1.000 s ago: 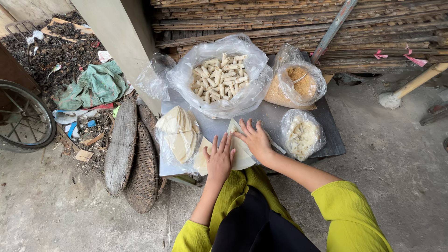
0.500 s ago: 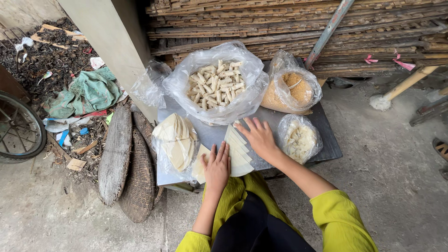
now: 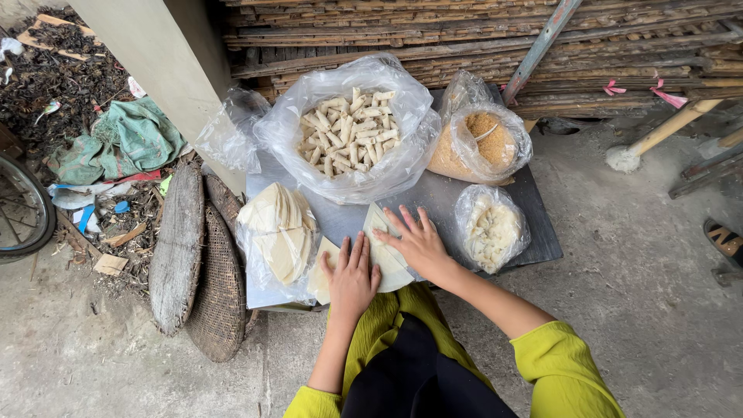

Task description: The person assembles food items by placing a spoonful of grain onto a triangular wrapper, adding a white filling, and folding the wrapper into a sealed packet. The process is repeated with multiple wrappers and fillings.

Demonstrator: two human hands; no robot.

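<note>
Both of my hands lie flat on a thin pale wrapper sheet (image 3: 385, 255) at the near edge of a low dark board (image 3: 534, 224). My left hand (image 3: 352, 275) presses the sheet's left part, fingers together. My right hand (image 3: 418, 241) rests on its right part with fingers spread. Just left of them a stack of pale round wrappers (image 3: 277, 228) sits in clear plastic. Behind the hands a large clear bag of finished pale rolls (image 3: 348, 131) stands open. A bag of orange-brown filling (image 3: 484, 143) and a small bag of whitish filling (image 3: 491, 228) are to the right.
Two round woven trays (image 3: 197, 271) lean against the board's left side. A concrete pillar (image 3: 155, 62) rises at the back left, stacked bamboo racks (image 3: 464, 39) behind. Rubbish and green cloth (image 3: 116, 143) lie at left, beside a bicycle wheel (image 3: 19, 205). Concrete floor surrounds.
Both hands have stayed on the wrapper sheet, shifting only slightly; the camera has tilted down and nearer, so the board sits lower in view.
</note>
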